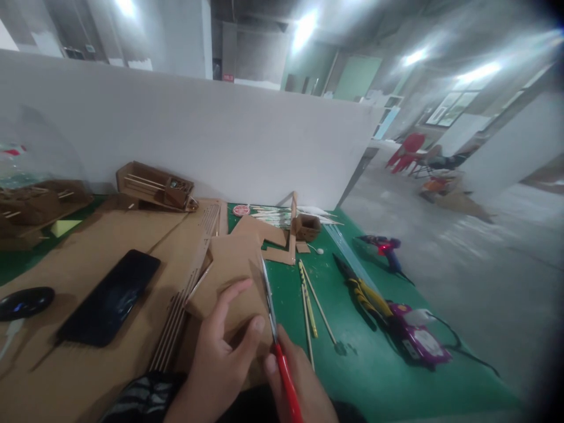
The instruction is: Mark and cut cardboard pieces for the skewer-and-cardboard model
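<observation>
A brown cardboard piece (238, 258) lies at a slant in front of me, its right part by the scissor blades. My left hand (224, 346) grips it from the lower left, thumb and index finger apart on the top face; the other fingers are hidden. Red-handled scissors (286, 376) are in my right hand (304, 376), which is closed around the handles. Their blades point away from me along the cardboard's right edge. How far apart the blades are is hard to see.
A phone (110, 296) lies left on a large cardboard sheet (145, 241). Thin sticks (311, 299), yellow-handled pliers (365, 294), a purple device (418, 338) and a glue gun (385, 247) are on the green tabletop (352, 370). Behind stands a white partition (247, 141).
</observation>
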`<state>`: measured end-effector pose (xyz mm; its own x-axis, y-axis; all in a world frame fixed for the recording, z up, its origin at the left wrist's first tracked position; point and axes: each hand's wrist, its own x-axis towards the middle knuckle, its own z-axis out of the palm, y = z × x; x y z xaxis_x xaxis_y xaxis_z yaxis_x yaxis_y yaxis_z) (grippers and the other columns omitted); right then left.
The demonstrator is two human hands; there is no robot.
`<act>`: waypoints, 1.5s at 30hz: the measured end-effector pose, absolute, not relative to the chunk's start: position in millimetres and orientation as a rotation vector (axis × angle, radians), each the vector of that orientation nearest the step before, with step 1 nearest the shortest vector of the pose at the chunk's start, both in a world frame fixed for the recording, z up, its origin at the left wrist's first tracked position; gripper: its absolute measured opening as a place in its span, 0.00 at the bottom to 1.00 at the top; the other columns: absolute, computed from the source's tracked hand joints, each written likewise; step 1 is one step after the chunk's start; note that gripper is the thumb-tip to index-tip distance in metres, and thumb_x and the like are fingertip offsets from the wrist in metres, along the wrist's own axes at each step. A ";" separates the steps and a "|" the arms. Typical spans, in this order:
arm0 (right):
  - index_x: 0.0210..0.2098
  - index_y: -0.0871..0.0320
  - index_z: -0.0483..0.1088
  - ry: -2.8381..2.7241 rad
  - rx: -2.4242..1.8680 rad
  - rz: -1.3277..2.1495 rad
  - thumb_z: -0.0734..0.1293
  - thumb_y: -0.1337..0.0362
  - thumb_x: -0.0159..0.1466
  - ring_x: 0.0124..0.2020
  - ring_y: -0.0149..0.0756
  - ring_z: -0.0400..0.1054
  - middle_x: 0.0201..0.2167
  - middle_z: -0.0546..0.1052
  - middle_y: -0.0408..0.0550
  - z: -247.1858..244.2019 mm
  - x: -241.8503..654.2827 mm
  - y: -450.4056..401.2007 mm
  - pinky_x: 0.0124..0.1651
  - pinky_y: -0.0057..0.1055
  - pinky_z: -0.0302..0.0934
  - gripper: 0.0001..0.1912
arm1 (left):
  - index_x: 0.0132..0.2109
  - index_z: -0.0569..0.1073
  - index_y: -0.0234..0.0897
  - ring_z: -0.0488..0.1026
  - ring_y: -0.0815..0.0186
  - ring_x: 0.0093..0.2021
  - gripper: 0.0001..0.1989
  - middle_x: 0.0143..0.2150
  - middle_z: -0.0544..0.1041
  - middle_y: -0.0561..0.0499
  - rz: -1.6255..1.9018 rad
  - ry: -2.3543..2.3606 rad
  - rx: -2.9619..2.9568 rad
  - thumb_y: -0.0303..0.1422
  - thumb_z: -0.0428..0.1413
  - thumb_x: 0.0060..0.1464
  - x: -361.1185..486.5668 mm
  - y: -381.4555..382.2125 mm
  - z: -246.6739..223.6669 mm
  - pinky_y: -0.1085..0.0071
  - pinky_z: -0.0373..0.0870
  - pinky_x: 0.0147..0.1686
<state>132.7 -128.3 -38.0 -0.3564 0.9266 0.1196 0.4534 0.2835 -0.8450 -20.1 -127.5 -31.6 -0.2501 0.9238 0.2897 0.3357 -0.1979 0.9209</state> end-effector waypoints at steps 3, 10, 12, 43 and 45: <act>0.46 0.56 0.69 -1.930 -1.242 0.997 0.54 0.45 0.70 0.32 0.40 0.75 0.37 0.80 0.53 -38.3 131.7 -128.1 0.37 0.31 0.68 0.23 | 0.59 0.69 0.44 0.71 0.60 0.60 0.21 0.59 0.75 0.50 1.479 1.556 1.497 0.35 0.58 0.59 -20.1 -127.8 -33.5 0.69 0.70 0.57; 0.44 0.55 0.70 -1.928 -1.341 0.896 0.54 0.45 0.70 0.34 0.44 0.75 0.34 0.79 0.51 -46.5 130.4 -134.9 0.37 0.31 0.67 0.23 | 0.57 0.72 0.41 0.71 0.56 0.60 0.20 0.57 0.76 0.47 1.521 1.583 1.387 0.37 0.58 0.57 -15.1 -131.2 -32.3 0.63 0.70 0.57; 0.44 0.54 0.69 -1.934 -1.314 0.829 0.54 0.46 0.70 0.33 0.43 0.75 0.33 0.80 0.50 -48.1 129.4 -136.7 0.35 0.31 0.66 0.21 | 0.55 0.73 0.41 0.72 0.55 0.60 0.19 0.57 0.77 0.47 1.553 1.620 1.316 0.38 0.58 0.57 -11.6 -133.5 -29.9 0.62 0.69 0.58; 0.41 0.55 0.68 -1.926 -1.243 0.924 0.55 0.41 0.68 0.31 0.42 0.74 0.31 0.79 0.51 -44.7 134.8 -129.5 0.34 0.29 0.64 0.25 | 0.56 0.71 0.39 0.73 0.54 0.57 0.26 0.55 0.77 0.45 1.515 1.709 1.174 0.47 0.59 0.54 -5.4 -137.9 -33.2 0.61 0.70 0.55; 0.42 0.56 0.69 -1.946 -1.178 0.994 0.55 0.38 0.66 0.31 0.43 0.74 0.31 0.78 0.52 -39.2 137.5 -125.7 0.36 0.32 0.66 0.28 | 0.56 0.71 0.39 0.74 0.54 0.56 0.27 0.54 0.77 0.45 1.512 1.700 1.181 0.47 0.60 0.53 -4.8 -137.5 -32.3 0.60 0.70 0.56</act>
<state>137.5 -125.7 -39.2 -0.3874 0.9113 0.1395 0.4208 0.3094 -0.8527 -4.8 -137.5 -32.3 -0.4476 0.8836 0.1372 0.2394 -0.0295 0.9705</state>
